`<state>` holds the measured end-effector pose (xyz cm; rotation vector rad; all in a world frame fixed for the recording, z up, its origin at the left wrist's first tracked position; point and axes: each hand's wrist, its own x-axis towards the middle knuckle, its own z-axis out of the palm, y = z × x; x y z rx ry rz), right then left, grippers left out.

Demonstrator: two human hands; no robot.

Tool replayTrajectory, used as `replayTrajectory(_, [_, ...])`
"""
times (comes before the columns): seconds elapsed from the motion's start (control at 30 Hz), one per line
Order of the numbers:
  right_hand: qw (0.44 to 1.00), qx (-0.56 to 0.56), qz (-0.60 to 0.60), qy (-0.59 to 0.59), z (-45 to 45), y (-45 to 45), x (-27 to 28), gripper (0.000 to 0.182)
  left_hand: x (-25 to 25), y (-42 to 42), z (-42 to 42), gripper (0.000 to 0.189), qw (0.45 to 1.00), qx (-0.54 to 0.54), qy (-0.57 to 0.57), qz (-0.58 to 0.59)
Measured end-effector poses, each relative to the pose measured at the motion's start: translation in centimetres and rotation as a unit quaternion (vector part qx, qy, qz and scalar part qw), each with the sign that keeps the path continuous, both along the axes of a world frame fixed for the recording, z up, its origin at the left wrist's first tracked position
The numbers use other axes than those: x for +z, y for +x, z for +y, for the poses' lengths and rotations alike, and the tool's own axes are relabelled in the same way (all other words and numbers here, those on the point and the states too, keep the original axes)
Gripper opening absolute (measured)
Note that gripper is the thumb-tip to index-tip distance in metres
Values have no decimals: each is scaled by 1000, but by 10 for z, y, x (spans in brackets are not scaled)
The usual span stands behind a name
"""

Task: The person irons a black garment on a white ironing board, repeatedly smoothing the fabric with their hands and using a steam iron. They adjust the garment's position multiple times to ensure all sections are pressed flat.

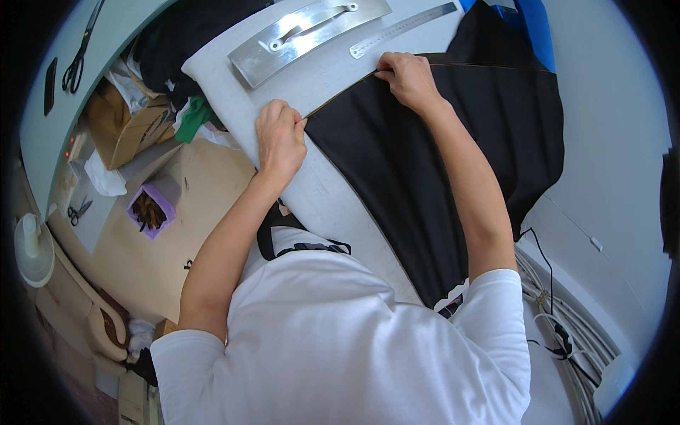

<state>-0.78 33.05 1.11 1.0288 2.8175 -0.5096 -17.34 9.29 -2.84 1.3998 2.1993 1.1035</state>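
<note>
A large piece of black fabric [393, 154] lies over the pale padded table [340, 196] and hangs past its right side. My left hand [281, 133] pinches the fabric's far left corner between thumb and fingers. Farther along the same edge, my right hand [406, 77] grips the fabric with its fingertips. Between the two hands the edge runs straight, with a thin brownish line along it. Beyond the hands lie a curved metal plate with a handle [313, 40] and a metal ruler [404, 32].
At the far left, large scissors [79, 61] rest on a pale green surface [40, 138]. Lower left are a cardboard box [125, 133], a purple container [151, 210] and small scissors [78, 211]. A white wall [611, 133] borders the right, with bundled cables [563, 361] near its base.
</note>
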Motion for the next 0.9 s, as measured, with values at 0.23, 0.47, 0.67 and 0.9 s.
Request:
replayTrajectory(0.23, [998,43,14,53,3,-3,1,7,4,3,2,19,1000,10,10,0])
replayTrajectory(0.47, [998,39,14,48,9,-8,6,5,3,0,7,14,1000,3,12,18])
replayTrajectory(0.67, [998,35,5,52,14,-10,-4,5,3,-5,15,16,999,18,32,29])
replayTrajectory(0.9, [975,37,158,150,-45,-33,14,10,-15,0,16,23,988,-86,103,82])
